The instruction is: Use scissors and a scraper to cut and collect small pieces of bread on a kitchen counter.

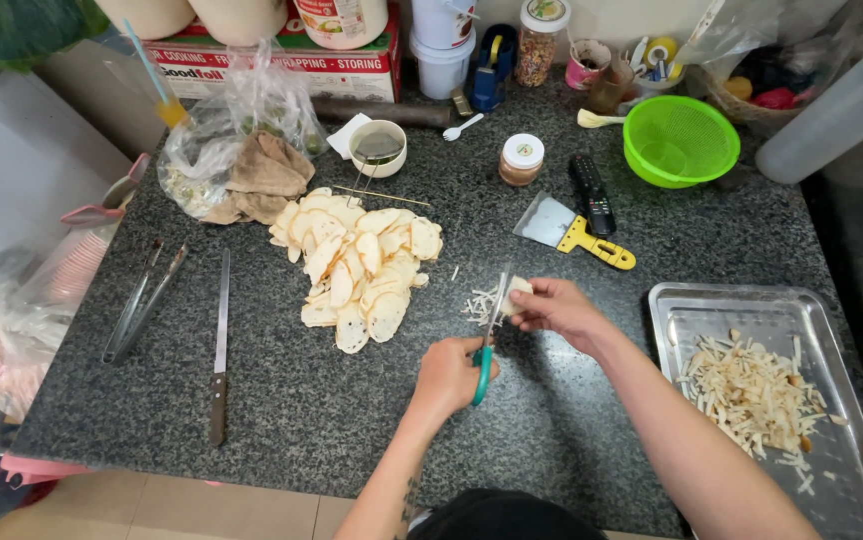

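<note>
My left hand [449, 378] grips green-handled scissors [487, 340], blades pointing up and away. My right hand [557, 306] holds a pale round slice [515, 291] against the blades. A small heap of thin cut strips [479, 305] lies on the dark granite counter [352, 400] just left of the blades. A large pile of pale round slices [357, 262] sits further left. At the right, a metal tray [717, 310] holds many cut strips [752, 395].
A long knife [220, 345] and metal tongs [142, 300] lie at the left. Behind are a yellow-handled scraper [572, 232], black remote [592, 193], green colander [680, 140], small jar [522, 159], white cup [379, 148], plastic bag with cloth [242, 150], boxes and containers.
</note>
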